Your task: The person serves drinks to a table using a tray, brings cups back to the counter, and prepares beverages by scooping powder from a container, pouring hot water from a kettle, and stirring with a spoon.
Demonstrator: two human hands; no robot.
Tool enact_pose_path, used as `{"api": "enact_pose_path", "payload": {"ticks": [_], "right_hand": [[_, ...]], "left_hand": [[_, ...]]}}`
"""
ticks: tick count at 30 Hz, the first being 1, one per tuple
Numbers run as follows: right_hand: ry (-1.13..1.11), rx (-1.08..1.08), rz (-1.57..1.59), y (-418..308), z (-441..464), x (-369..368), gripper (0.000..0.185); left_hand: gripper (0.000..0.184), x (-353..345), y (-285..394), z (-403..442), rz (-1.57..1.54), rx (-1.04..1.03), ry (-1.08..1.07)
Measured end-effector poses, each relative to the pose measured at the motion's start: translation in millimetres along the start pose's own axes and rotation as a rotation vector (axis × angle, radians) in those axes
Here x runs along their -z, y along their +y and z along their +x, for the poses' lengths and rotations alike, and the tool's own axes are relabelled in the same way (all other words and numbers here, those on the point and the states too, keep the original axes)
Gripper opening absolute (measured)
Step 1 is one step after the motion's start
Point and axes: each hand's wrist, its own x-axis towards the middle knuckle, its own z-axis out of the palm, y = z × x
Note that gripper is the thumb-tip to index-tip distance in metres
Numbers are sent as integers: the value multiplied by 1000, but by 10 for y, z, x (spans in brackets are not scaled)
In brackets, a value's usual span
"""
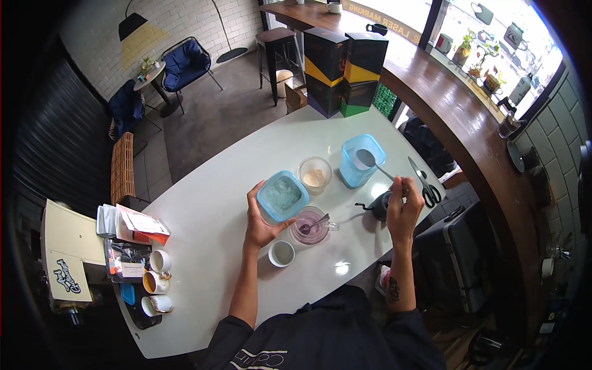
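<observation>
My left hand (260, 223) grips a square blue container (283, 196) with pale, grainy contents, tilted above the table. A long-handled spoon (366, 158) is in my right hand (405, 201), its bowl over a tall blue container (357, 169). Between the two containers stands a clear cup (315, 176) with beige contents. Just below the held container is a glass mug (310, 226) with purplish contents and a spoon inside. A small white cup (282, 253) stands nearer to me. Beside my right hand is a dark grinder-like item (381, 206), partly hidden.
Scissors (427, 185) lie at the table's right edge. Dark boxes (345, 74) are stacked at the far end. Several cups (156, 282) and packets (132, 222) sit on the left side of the white table (203, 203). A wooden counter (456, 117) curves along the right.
</observation>
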Motion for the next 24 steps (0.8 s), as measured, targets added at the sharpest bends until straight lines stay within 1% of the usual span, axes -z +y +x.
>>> {"api": "enact_pose_path", "payload": {"ticks": [1, 3, 4, 5, 7, 9, 11, 13, 15, 17, 19, 21, 24], "right_hand": [[-6, 3, 6, 4, -9, -13, 19], [116, -214, 254, -41, -10, -21, 20], [149, -274, 398, -12, -20, -28, 21], [146, -273, 401, -42, -21, -12, 21], [162, -298, 659, -183, 12, 49, 22], [140, -277, 684, -232, -25, 70, 23], [-40, -299, 709, -405, -70, 99, 23], [-170, -340, 796, -475, -163, 46, 22], [-301, -424, 855, -566, -255, -57, 20], [-351, -479, 872, -527, -405, -249, 22], [-451, -511, 878, -524, -483, -344, 21], [-522, -504, 838, -486, -550, -471, 19], [-568, -461, 783, -450, -640, -620, 16]], "left_hand": [[109, 4, 1, -13, 3, 2, 8], [110, 10, 10, -40, -1, 25, 5], [110, 11, 9, -52, 1, 26, 10], [110, 10, 5, -62, -17, 26, 7], [110, 2, -11, -74, -35, 26, 8], [109, -2, -25, -75, -3, -5, 5], [109, -3, -19, -76, 13, -3, 1], [109, -12, -9, -71, 27, -2, -5], [109, -30, 3, -76, 23, 8, -5], [109, -47, 13, -85, -3, 2, -8], [109, -45, 13, -70, -26, -8, -1], [109, -42, 0, -87, 8, -15, 10], [109, -43, 14, -83, -6, -7, 10]]}}
